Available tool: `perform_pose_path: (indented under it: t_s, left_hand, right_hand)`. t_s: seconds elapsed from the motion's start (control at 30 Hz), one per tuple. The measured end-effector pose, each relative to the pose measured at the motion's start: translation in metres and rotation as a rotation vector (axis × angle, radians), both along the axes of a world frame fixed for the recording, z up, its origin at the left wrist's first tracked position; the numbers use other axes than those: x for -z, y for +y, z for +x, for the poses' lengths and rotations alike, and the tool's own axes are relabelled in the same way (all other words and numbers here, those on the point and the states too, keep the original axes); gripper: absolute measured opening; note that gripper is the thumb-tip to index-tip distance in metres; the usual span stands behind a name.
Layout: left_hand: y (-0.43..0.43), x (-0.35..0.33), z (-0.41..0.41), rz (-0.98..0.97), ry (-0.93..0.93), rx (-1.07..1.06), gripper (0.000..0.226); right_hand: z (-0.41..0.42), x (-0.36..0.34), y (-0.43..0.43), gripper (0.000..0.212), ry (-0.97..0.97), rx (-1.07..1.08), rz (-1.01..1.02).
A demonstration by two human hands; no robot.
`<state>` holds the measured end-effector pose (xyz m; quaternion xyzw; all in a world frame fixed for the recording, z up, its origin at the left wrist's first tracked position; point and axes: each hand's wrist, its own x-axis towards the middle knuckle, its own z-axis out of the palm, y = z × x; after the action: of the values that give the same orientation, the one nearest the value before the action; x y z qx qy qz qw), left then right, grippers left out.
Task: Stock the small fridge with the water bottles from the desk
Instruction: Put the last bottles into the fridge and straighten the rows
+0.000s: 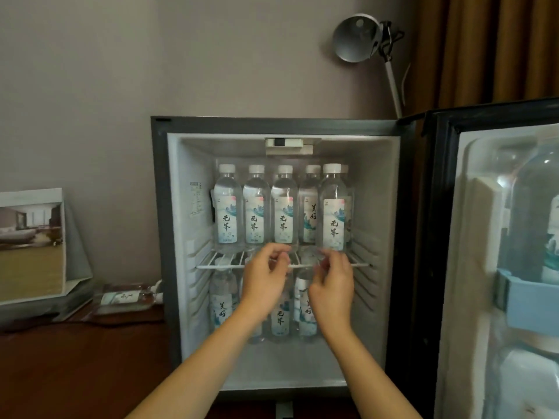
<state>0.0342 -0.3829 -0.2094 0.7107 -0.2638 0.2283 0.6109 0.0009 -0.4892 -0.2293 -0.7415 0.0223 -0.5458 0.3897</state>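
The small fridge (pixel 169 267) stands open on the desk. Several labelled water bottles (pixel 255 210) stand in a row on its upper wire shelf (pixel 211 266), and one bottle (pixel 332 207) stands nearer the front at the right. More bottles (pixel 222 300) stand below, partly hidden by my hands. My left hand (pixel 264 282) and my right hand (pixel 332 285) hover side by side at the shelf's front rail, fingers loosely curled, with nothing visibly held. Another bottle (pixel 121 297) lies on its side on the desk to the left of the fridge.
The fridge door (pixel 447 237) is swung open at the right, with a large bottle (pixel 532 213) in its blue rack. A standing photo card (pixel 30 246) sits on the dark wooden desk (pixel 75 373) at the left. A lamp (pixel 357 37) and a curtain are behind the fridge.
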Motion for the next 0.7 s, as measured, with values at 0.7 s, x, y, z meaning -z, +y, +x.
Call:
perform_pose_path:
  t_s: [0.7]
  left_hand:
    - [0.304,0.158,0.055,-0.181,0.322,-0.629,0.027]
  right_hand:
    - [0.077,0.104,0.278,0.022,0.723,-0.624,-0.539]
